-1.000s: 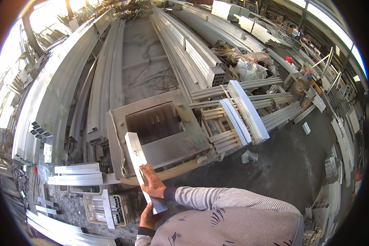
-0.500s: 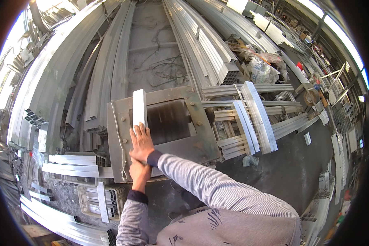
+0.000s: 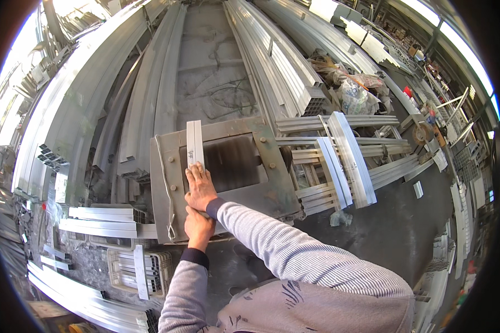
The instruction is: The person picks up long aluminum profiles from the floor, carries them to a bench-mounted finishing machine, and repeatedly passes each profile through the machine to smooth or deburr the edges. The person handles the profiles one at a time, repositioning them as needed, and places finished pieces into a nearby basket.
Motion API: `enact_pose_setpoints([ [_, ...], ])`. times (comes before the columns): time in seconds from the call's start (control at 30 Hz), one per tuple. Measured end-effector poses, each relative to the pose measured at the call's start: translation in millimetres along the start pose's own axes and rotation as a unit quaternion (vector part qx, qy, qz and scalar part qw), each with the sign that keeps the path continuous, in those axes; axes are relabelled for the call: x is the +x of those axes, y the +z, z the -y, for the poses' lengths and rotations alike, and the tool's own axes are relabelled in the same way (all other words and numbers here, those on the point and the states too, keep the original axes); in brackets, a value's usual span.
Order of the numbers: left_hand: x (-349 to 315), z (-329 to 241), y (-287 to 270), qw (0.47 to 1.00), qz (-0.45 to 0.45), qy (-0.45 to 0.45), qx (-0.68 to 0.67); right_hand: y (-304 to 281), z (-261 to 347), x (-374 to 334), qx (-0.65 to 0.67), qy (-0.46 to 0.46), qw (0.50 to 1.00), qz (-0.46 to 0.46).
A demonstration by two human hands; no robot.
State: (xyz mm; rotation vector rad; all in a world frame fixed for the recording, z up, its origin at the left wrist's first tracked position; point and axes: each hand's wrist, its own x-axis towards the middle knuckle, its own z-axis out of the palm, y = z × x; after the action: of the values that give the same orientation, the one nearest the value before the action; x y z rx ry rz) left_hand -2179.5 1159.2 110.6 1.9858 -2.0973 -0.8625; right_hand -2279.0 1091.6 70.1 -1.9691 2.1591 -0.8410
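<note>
A short silver aluminium profile (image 3: 194,142) lies lengthwise over the left side of the dark opening (image 3: 229,165) in a grey metal machine top (image 3: 244,202). A lengthwise line and small dark marks show on its upper face. My right hand (image 3: 200,186) is closed over the profile, fingers pointing away from me. Just behind it, my left hand (image 3: 198,228) grips the near end, thumb close to the right wrist. Both palms and the profile's near end are hidden.
Long aluminium profiles (image 3: 144,105) run away on the left, and more (image 3: 278,61) on the right. Cut lengths (image 3: 347,158) rest across a stack right of the machine. A crate of short pieces (image 3: 136,272) stands at lower left. A pale cord (image 3: 164,188) lies along the machine's left edge.
The profile has been turned, so a face with a lengthwise line and marks now shows instead of a plain one. Both hands stay on it, and the view has shifted slightly.
</note>
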Motion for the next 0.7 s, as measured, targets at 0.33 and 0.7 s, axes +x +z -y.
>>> enact_pose_setpoints([
  [0.33,-89,58,22,1.000,0.020,0.021,-0.013,-9,36,-99,0.022,-0.007,0.999,0.042],
  [0.7,-164,113,47,0.996,-0.005,0.077,-0.048,-9,62,-182,0.037,-0.032,0.999,0.011],
])
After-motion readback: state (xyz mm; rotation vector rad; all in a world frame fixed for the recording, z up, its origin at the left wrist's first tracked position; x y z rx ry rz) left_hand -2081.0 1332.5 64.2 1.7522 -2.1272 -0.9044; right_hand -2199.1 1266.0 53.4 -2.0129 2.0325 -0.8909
